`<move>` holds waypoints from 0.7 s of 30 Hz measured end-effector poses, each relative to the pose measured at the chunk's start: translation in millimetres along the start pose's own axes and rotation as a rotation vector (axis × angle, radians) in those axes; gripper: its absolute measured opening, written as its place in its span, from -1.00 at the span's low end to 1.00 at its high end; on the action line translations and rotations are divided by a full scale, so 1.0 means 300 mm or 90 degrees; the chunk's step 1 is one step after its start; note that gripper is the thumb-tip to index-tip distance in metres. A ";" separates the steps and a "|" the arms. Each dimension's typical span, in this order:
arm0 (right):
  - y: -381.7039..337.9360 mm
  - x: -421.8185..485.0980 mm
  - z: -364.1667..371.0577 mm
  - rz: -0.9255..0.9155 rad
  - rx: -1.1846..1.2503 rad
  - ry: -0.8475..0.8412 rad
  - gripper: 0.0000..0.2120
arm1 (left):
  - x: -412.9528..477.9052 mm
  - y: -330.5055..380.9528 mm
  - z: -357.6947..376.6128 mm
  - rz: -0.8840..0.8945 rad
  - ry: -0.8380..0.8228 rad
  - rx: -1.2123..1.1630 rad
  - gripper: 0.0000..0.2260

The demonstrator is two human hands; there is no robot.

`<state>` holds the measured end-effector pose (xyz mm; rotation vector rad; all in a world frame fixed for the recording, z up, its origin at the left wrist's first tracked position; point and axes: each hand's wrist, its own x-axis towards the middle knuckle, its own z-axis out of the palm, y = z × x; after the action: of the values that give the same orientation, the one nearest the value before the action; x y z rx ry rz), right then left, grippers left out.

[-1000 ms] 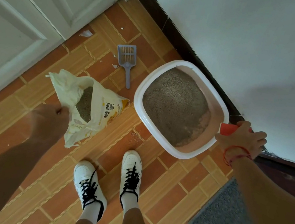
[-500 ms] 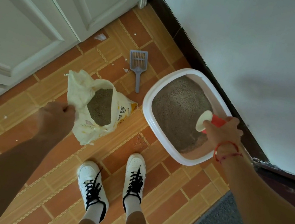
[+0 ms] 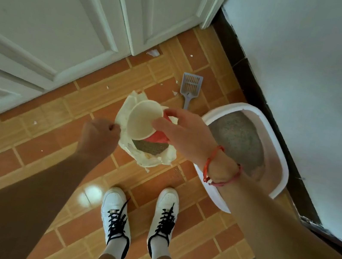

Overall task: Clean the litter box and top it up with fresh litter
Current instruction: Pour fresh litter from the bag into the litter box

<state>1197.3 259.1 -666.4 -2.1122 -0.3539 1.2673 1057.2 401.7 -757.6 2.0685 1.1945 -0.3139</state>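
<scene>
Red plastic outside and cream within, the small round cup [image 3: 144, 122] hangs tipped on its side over the mouth of the crumpled pale-yellow litter bag [image 3: 127, 108]. Its open face is turned up toward us and, as far as we can see, it holds nothing. We judge that we are in the topping-up part of the job: the cup is at the bag for a load of fresh grey litter [image 3: 151, 148], which shows as a dark patch just below the cup.

The next move, we think, calls for turning the cup's mouth down, dipping it into the bag, and lifting it level so nothing spills on the way across.

Our right hand [image 3: 187, 134], a red cord at its wrist, wraps fingers and thumb round the cup's red wall. Its forearm reaches in from the lower right over the near end of the white oval plastic litter box [image 3: 254, 110]. Our left hand [image 3: 98, 137] is fisted on the bag's near edge, pinching it to hold the mouth open.

The box sits on the orange tiled floor [image 3: 49, 149] against the dark skirting, just right of the bag, with a bed of grey litter [image 3: 238, 138] inside. The slotted grey-blue plastic scoop [image 3: 191, 85] lies on the tiles beyond the bag, in neither hand.
</scene>
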 end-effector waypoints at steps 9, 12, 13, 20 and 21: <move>-0.008 0.197 0.210 0.061 -0.574 -0.095 -0.58 | -0.002 -0.069 -0.035 0.043 -0.031 -0.019 -0.62; 0.043 0.286 0.277 0.056 -0.696 -0.110 -0.64 | -0.014 -0.083 -0.027 0.079 -0.026 -0.049 -0.57; 0.070 0.319 0.299 0.061 -0.726 -0.110 -0.63 | -0.013 -0.090 -0.022 0.087 -0.018 -0.065 -0.57; 0.271 0.544 0.417 0.092 -0.699 -0.049 -0.63 | 0.040 -0.152 0.036 0.193 0.050 -0.110 -0.63; 0.299 0.572 0.433 0.091 -0.718 -0.037 -0.64 | 0.043 -0.159 0.042 0.206 0.057 -0.112 -0.63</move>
<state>1162.6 331.5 -885.3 -3.0433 -1.1734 1.3622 1026.5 416.5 -795.3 2.0943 0.8834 0.0357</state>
